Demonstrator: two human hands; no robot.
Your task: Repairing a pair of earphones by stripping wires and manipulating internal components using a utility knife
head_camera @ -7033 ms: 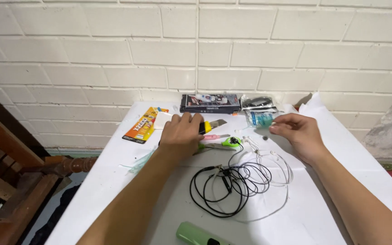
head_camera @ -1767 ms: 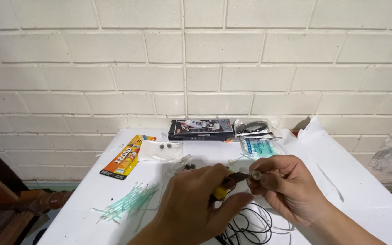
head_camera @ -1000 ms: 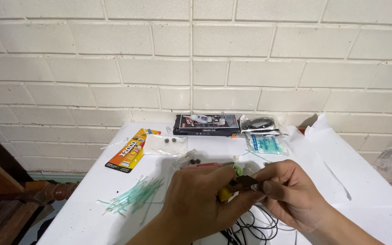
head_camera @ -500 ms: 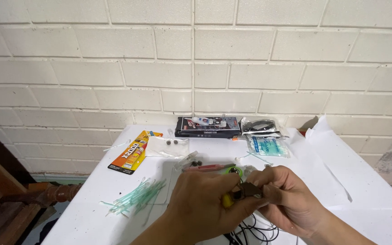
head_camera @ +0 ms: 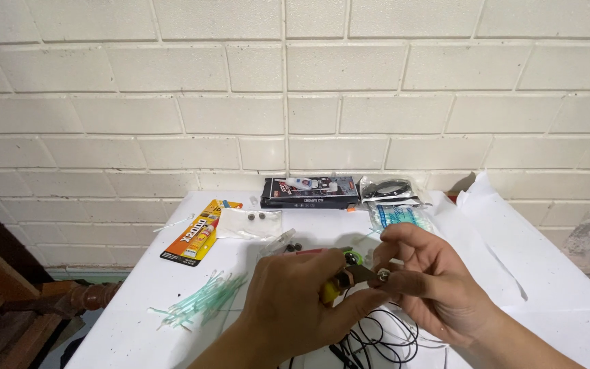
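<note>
My left hand [head_camera: 293, 309] grips a small hand tool with a yellow handle [head_camera: 332, 290] and a dark tip. The tip meets a tiny round metal piece [head_camera: 383, 275] pinched between the thumb and fingers of my right hand [head_camera: 430, 287]. Both hands hover just above the white table [head_camera: 541, 273], close to its near edge. Below them lies a coil of black cord [head_camera: 377, 339] with thin white wires. A green-and-pink item [head_camera: 349, 255] is partly hidden behind my hands.
A bundle of pale green sticks [head_camera: 203, 302] lies at left. An orange glue pack [head_camera: 199, 231], a clear bag with two dark beads [head_camera: 254, 220], a dark flat box [head_camera: 310, 192] and clear packets [head_camera: 397, 213] sit toward the brick wall. Wooden furniture [head_camera: 8, 301] stands left.
My left hand picked up the yellow-handled tool, and my right hand took the small metal piece. Both hands have sunk slightly lower in view over the last second.
</note>
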